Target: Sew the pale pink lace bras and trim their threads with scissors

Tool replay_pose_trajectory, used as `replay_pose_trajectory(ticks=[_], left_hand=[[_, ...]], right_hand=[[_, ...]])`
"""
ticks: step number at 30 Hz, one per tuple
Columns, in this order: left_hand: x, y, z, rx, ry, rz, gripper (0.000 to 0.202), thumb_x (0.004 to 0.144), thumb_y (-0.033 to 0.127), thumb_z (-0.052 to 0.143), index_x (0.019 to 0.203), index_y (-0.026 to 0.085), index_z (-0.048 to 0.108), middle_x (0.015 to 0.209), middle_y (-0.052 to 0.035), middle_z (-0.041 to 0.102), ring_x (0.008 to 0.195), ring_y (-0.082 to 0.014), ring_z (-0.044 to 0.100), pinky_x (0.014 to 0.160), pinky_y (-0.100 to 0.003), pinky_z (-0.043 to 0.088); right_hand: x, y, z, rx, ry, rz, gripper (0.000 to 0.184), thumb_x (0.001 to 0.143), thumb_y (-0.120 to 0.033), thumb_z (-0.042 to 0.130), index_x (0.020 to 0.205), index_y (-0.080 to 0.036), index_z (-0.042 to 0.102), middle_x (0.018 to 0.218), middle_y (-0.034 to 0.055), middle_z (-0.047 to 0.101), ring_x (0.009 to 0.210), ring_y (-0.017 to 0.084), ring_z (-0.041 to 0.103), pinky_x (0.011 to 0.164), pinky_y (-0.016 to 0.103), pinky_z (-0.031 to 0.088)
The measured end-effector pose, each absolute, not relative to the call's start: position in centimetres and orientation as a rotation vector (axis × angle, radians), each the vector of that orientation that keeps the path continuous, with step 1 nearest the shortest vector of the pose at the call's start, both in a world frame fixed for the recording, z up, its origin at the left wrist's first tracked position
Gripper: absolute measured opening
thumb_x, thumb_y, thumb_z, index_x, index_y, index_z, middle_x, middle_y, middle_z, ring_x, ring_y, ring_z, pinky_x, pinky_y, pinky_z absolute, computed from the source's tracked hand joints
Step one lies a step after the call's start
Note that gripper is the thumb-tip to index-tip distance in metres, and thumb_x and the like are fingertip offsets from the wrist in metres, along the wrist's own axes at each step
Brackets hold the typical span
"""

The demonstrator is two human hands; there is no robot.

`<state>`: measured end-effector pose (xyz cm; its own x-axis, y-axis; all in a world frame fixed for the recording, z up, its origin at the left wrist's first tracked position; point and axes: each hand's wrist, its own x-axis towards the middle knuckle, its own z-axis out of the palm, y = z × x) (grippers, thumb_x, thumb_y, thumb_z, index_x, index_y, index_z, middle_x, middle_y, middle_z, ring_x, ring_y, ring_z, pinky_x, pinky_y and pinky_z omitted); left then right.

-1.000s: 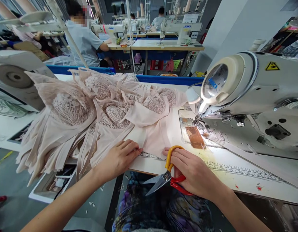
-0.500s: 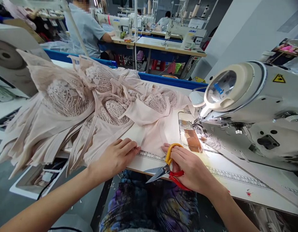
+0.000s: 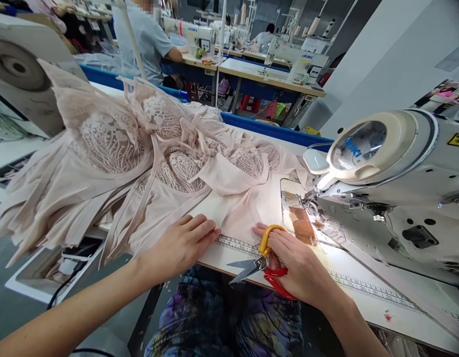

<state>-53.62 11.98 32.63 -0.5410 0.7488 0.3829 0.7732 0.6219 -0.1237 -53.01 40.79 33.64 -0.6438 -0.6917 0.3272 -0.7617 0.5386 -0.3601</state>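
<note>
My left hand (image 3: pixel 181 244) lies flat, fingers together, on the edge of a pale pink fabric piece (image 3: pixel 237 210) near the front of the sewing table (image 3: pixel 363 292). My right hand (image 3: pixel 300 265) grips scissors (image 3: pixel 264 263) with one yellow and one red loop, blades pointing left over the table edge. Its fingertips touch the same fabric piece by a printed ruler strip (image 3: pixel 233 243). A heap of pink lace garments (image 3: pixel 125 148) fills the table's left side.
A white sewing machine (image 3: pixel 385 168) stands at the right, its needle plate (image 3: pixel 298 218) lit. Another machine's handwheel (image 3: pixel 14 64) is at far left. A person in a grey shirt (image 3: pixel 147 39) sits at a table behind. More machines stand further back.
Both hands have stayed on the fabric edge, and the scissors still point left. The view has shifted slightly, so everything sits a little more to the right.
</note>
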Motion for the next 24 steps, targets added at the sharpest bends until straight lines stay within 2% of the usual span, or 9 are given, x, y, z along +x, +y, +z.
replay_pose_trajectory(ticks=[8, 15, 21, 24], left_hand=[[-54.1, 11.8, 32.8, -1.223, -2.486, -0.265, 0.023, 0.099, 0.015, 0.044, 0.107, 0.013, 0.065, 0.1, -0.0082, 0.065, 0.088, -0.0209, 0.056, 0.071, -0.034, 0.048], [-54.5, 11.4, 33.1, -1.268, -2.498, -0.22, 0.019, 0.097, 0.014, 0.05, 0.107, 0.015, 0.065, 0.1, -0.0067, 0.065, 0.088, -0.0217, 0.056, 0.071, -0.035, 0.045], [-54.4, 11.6, 33.6, -1.284, -2.443, -0.11, 0.019, 0.098, 0.013, 0.048, 0.106, 0.014, 0.065, 0.096, -0.007, 0.064, 0.085, -0.0205, 0.056, 0.071, -0.034, 0.043], [-54.3, 11.8, 33.8, -1.287, -2.432, -0.054, 0.019, 0.098, 0.012, 0.048, 0.106, 0.013, 0.065, 0.093, -0.0073, 0.064, 0.085, -0.0198, 0.058, 0.07, -0.033, 0.043]], right_hand=[[-53.0, 40.7, 33.6, 1.259, -2.594, 0.637, 0.035, 0.083, 0.002, 0.039, 0.11, -0.015, 0.055, 0.125, 0.0163, 0.063, 0.125, 0.026, 0.056, 0.101, 0.041, 0.055], [-52.8, 40.6, 33.7, 1.231, -2.577, 0.659, 0.027, 0.081, 0.001, 0.04, 0.095, -0.017, 0.054, 0.096, 0.0135, 0.066, 0.114, 0.028, 0.062, 0.096, 0.042, 0.058], [-52.8, 40.6, 33.6, 1.244, -2.542, 0.684, 0.036, 0.077, 0.002, 0.041, 0.104, -0.016, 0.055, 0.109, 0.0137, 0.067, 0.118, 0.026, 0.06, 0.099, 0.042, 0.056], [-52.9, 40.7, 33.6, 1.243, -2.543, 0.705, 0.036, 0.075, 0.002, 0.042, 0.102, -0.017, 0.055, 0.104, 0.0128, 0.068, 0.118, 0.026, 0.06, 0.1, 0.043, 0.055]])
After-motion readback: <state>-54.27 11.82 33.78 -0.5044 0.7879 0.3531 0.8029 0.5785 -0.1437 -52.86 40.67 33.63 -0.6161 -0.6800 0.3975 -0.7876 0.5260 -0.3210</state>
